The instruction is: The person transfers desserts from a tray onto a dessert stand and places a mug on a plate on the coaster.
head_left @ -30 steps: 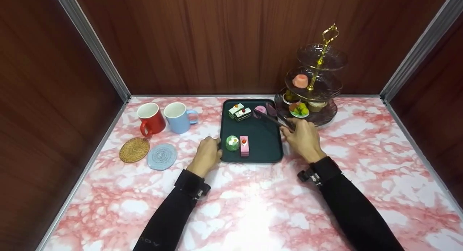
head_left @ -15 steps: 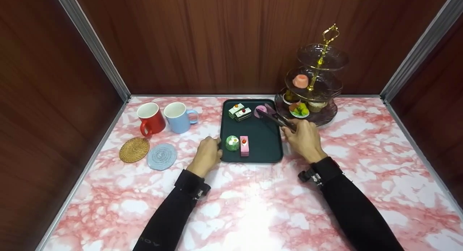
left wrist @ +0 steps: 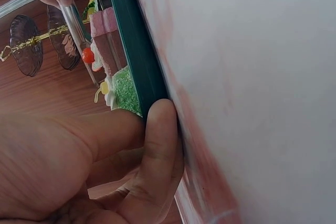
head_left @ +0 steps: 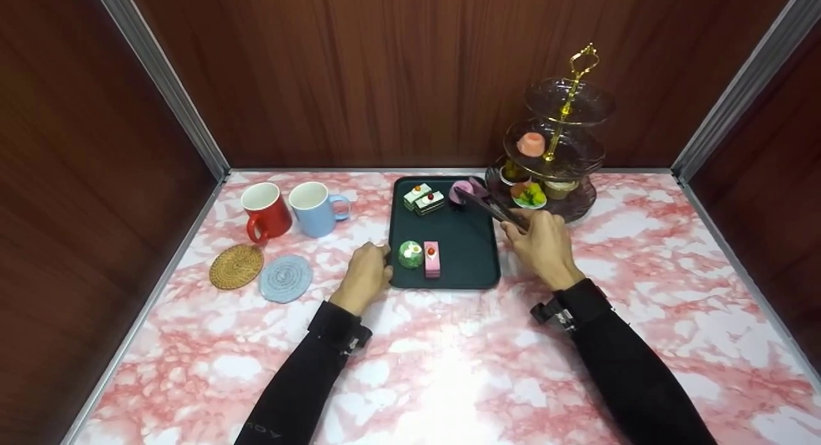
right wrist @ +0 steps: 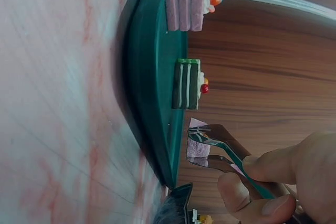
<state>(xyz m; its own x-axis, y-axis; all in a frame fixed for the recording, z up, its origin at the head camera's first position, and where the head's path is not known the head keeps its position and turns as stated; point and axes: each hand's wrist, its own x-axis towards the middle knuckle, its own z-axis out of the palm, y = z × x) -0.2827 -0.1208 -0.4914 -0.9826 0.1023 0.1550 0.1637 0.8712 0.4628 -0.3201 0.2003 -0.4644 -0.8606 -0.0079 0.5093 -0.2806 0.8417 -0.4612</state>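
Observation:
My left hand [head_left: 367, 273] pinches the left rim of a dark green tray [head_left: 468, 259], thumb and fingers on either side of the edge in the left wrist view. In my right hand [head_left: 544, 245] are metal tongs [head_left: 499, 214], reaching over the tray's far right corner. A small pink-purple round cake [right wrist: 198, 148] sits between the tong tips, with a slim gap between it and the tray in the right wrist view. Elsewhere on the tray are two layered cake slices [head_left: 428, 203], a green round cake [head_left: 410, 255] and a pink cake slice [head_left: 431, 259].
A three-tier stand [head_left: 571, 153] with several small cakes stands right behind my right hand. To the left are a red mug [head_left: 272, 217], a blue mug [head_left: 314, 214], a woven brown coaster [head_left: 236, 267] and a grey-blue coaster [head_left: 285, 278]. Wooden walls enclose the marbled table.
The tong tips have drawn together around the pink-purple round cake, and my right hand has shifted slightly. My left hand stays on the tray rim.

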